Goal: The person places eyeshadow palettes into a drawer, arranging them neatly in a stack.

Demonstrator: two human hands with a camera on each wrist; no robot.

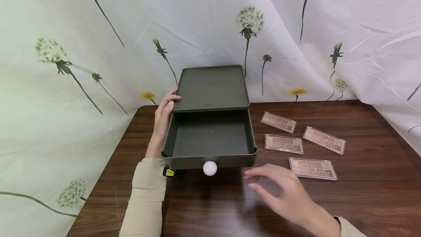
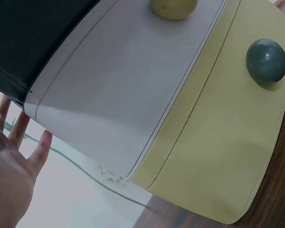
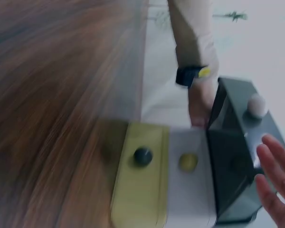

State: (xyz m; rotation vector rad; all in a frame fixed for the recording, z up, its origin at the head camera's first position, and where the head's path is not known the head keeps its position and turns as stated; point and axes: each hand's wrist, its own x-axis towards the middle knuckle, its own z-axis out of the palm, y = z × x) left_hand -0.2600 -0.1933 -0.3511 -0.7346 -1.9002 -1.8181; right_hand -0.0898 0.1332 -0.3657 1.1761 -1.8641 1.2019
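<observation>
Drawer extended, left hand touching cabinet, right hand nearby.

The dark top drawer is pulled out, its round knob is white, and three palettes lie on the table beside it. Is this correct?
The number is wrong: the head view shows four palettes on the table, not three. The pulled-out dark top drawer and its white knob are right.
</observation>
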